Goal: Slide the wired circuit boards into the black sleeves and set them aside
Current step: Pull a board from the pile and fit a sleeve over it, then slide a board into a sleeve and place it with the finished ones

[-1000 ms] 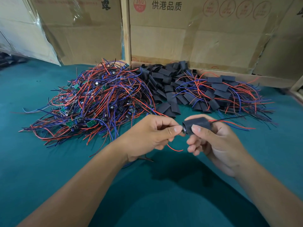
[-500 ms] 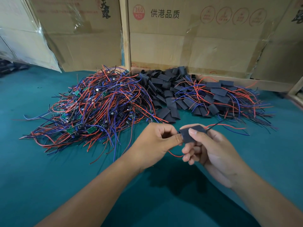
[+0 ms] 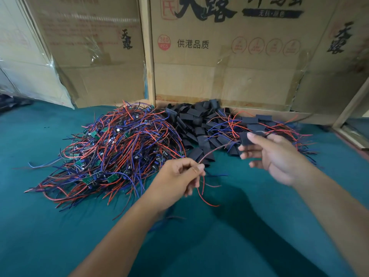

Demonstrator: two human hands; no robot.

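Note:
My right hand [image 3: 273, 154] pinches a black sleeve [image 3: 247, 138] between thumb and fingers, raised over the right-hand pile; the board inside it is hidden. Red and blue wires [image 3: 214, 147] run from the sleeve down to my left hand [image 3: 180, 180], which pinches them, with a loose red end [image 3: 205, 198] hanging below. A heap of bare wired circuit boards [image 3: 117, 152] lies to the left. Empty black sleeves [image 3: 196, 124] are piled in the middle, and sleeved boards with wires [image 3: 259, 124] lie at the right.
Everything lies on a teal cloth surface [image 3: 199, 246]. Cardboard boxes [image 3: 219, 76] form a wall right behind the piles. A wooden post [image 3: 148, 56] stands between two boxes. A wooden frame edge [image 3: 351, 132] is at the far right.
My hands have drawn apart: the right one carried the sleeve up and to the right toward the sleeved pile, while the left stayed low holding the wires. The camera view tilted upward.

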